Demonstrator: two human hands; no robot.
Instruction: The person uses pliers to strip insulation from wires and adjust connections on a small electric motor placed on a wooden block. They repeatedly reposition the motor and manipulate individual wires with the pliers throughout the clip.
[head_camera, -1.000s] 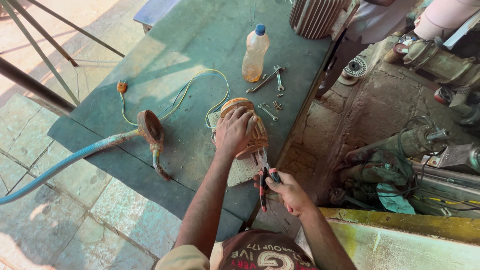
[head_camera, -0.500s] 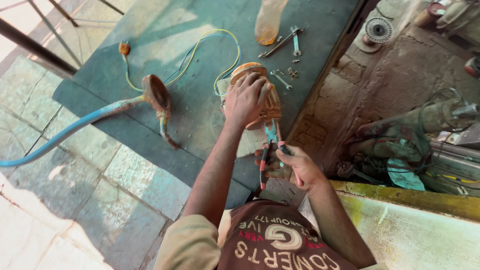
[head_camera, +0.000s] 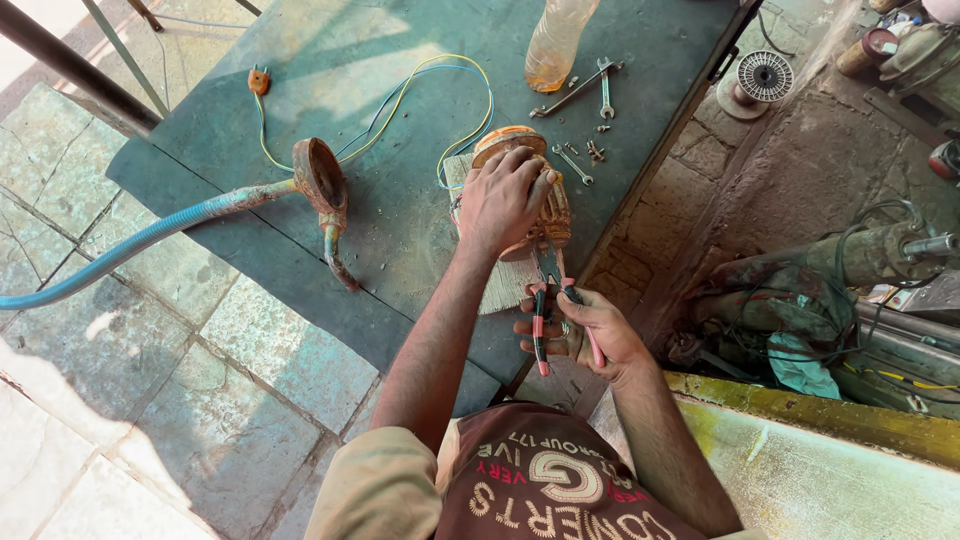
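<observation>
While gripped: motor winding, pliers.

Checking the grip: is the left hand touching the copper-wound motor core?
Touching. The head view shows the left hand pressed over the motor core, fingers wrapped across its top.

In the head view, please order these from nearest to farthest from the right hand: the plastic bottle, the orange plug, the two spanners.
From the right hand, which holds the pliers:
1. Two spanners, straight ahead on the table.
2. Plastic bottle, just beyond them at the far edge.
3. Orange plug, far off to the left.
</observation>
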